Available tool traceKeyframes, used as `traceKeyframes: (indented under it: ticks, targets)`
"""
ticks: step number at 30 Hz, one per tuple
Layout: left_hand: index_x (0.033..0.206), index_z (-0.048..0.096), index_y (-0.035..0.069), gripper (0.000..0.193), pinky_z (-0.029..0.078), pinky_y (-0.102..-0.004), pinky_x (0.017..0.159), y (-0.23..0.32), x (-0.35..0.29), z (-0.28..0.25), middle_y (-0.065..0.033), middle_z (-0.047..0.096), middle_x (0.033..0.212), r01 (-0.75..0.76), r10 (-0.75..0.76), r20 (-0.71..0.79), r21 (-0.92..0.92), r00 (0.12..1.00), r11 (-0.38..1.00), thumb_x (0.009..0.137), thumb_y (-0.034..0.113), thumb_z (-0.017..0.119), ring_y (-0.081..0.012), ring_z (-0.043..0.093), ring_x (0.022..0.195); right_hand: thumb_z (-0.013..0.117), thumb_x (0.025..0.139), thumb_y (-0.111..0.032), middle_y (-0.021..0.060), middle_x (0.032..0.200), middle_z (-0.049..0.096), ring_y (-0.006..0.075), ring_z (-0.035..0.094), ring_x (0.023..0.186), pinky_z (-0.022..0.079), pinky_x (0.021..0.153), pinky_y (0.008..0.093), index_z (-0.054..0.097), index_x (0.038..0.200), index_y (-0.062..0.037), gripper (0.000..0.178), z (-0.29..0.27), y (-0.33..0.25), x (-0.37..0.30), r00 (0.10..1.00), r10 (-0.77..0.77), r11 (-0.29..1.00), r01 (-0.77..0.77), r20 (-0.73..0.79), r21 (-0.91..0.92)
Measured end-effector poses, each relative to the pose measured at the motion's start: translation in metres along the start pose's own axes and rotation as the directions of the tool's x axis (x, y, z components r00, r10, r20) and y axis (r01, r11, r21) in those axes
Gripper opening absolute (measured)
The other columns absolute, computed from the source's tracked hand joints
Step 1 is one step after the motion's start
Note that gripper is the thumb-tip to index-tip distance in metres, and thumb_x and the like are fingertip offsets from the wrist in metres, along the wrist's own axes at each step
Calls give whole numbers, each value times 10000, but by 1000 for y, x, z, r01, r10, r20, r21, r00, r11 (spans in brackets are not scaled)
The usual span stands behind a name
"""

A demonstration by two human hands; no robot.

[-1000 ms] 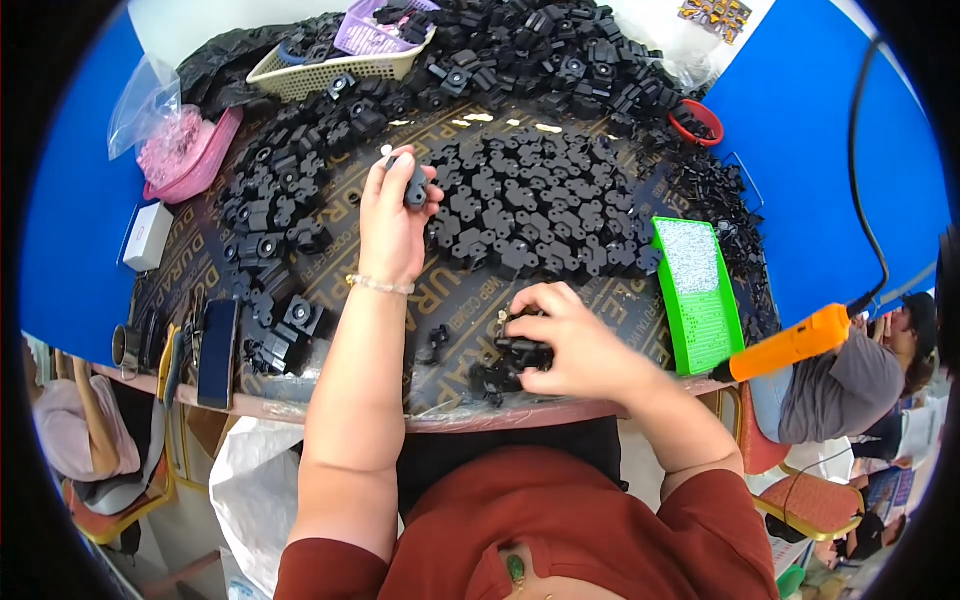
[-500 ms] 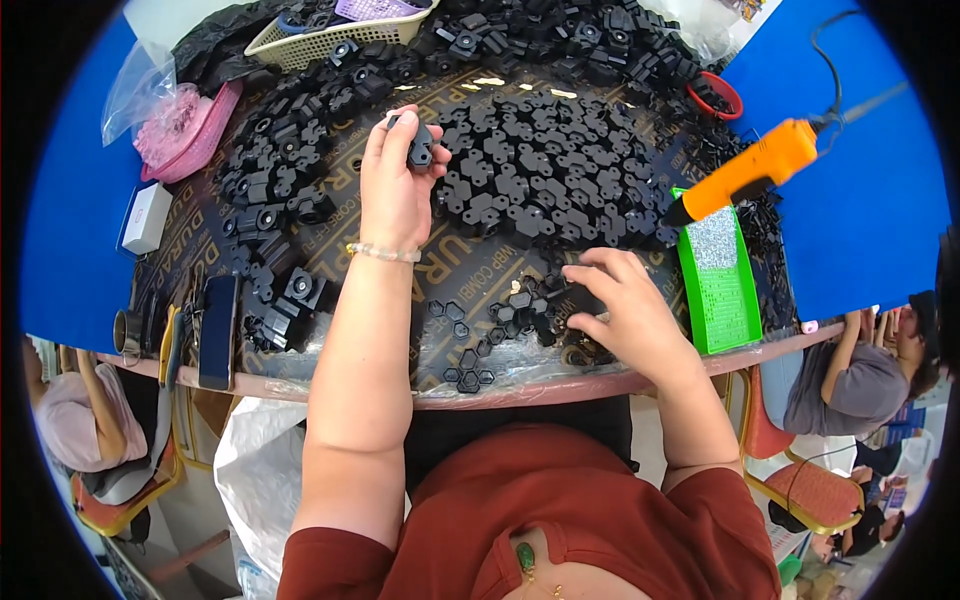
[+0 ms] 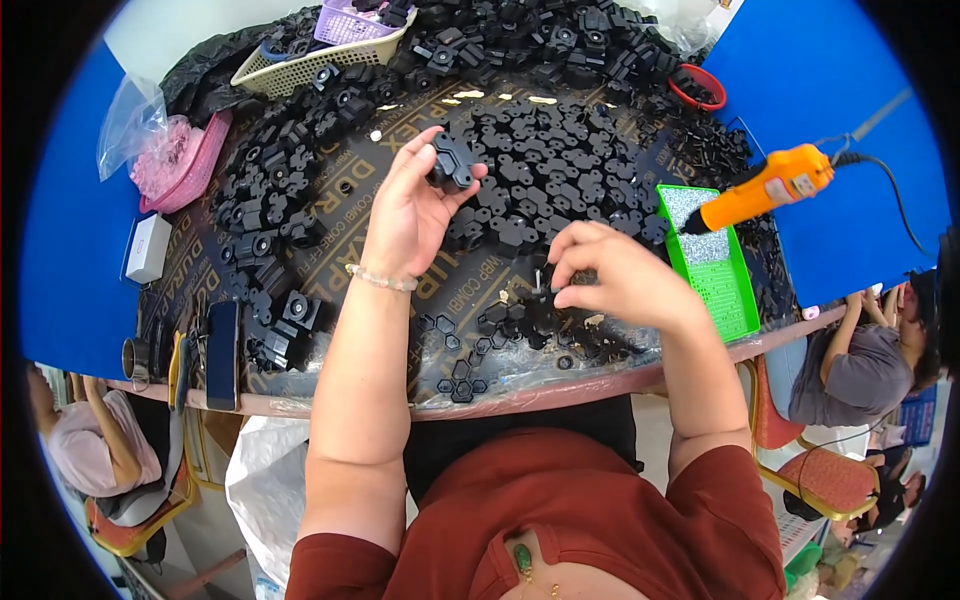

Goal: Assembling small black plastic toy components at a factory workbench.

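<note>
My left hand [image 3: 408, 215] is raised over the table, its fingers closed around a black plastic part [image 3: 453, 160] with a hexagon-patterned face. To its right, my right hand [image 3: 622, 275] has thumb and fingertips drawn together in a pinch. Something small and dark shows at those fingertips, too small to name. Under and beside the pinch lie small black hexagonal pieces [image 3: 462, 370], some joined in clusters. Just beyond both hands spreads a broad layer of flat black plastic parts [image 3: 550, 165].
An orange electric screwdriver [image 3: 770, 185] hangs over a green tray [image 3: 722, 300] holding small silvery pieces. At left are black housings [image 3: 265, 215], a pink basket [image 3: 200, 160], a white box [image 3: 148, 248] and a phone [image 3: 223, 355]. A beige basket [image 3: 300, 75] and red bowl [image 3: 697, 88] stand farther back.
My left hand has turned, so the black part's hexagon-patterned face now shows. My right hand has moved up and inward, its fingers closing to a pinch. The screwdriver has swung over the tray.
</note>
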State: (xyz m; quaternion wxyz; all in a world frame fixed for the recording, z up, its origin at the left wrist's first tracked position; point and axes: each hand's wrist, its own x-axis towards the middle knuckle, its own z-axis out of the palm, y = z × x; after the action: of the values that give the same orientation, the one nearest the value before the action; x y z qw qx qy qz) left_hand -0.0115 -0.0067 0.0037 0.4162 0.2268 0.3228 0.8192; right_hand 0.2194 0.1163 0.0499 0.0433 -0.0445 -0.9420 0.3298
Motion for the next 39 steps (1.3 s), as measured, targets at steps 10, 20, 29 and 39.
traceKeyframes:
  ticks: [10,20,29,39]
  targets:
    - [1380,484,82,451,564,-363,889,-10,-6,6,-139,634,1245,124,-140,122,128,983,984,1014,334,567,-247,661,1076,674,915,-68,8,900,664,69,579,780,482,724,237,630,1054,1,161,-18,-10,37,893,200,841,54,-402,539]
    - [1342,498,75,415,543,-387,948,-13,-13,15,-83,617,1217,124,-156,169,185,973,975,975,208,641,-205,627,1109,676,920,-35,68,1007,673,145,645,845,546,754,283,629,1145,10,234,16,28,39,939,262,142,190,-222,971]
    - [1330,506,70,431,540,-364,919,-12,-14,17,-68,606,1185,130,-181,164,279,970,952,948,164,680,-176,608,1090,672,906,-8,65,983,647,123,618,821,525,734,264,624,1129,13,229,21,21,42,887,342,444,137,-309,885]
    - [1289,505,60,389,594,-414,893,-20,-15,17,-87,613,1189,199,-232,192,173,954,965,958,186,665,-213,663,1051,644,904,24,59,1072,613,109,602,902,516,799,251,638,1180,12,277,26,10,40,830,338,594,177,-443,785]
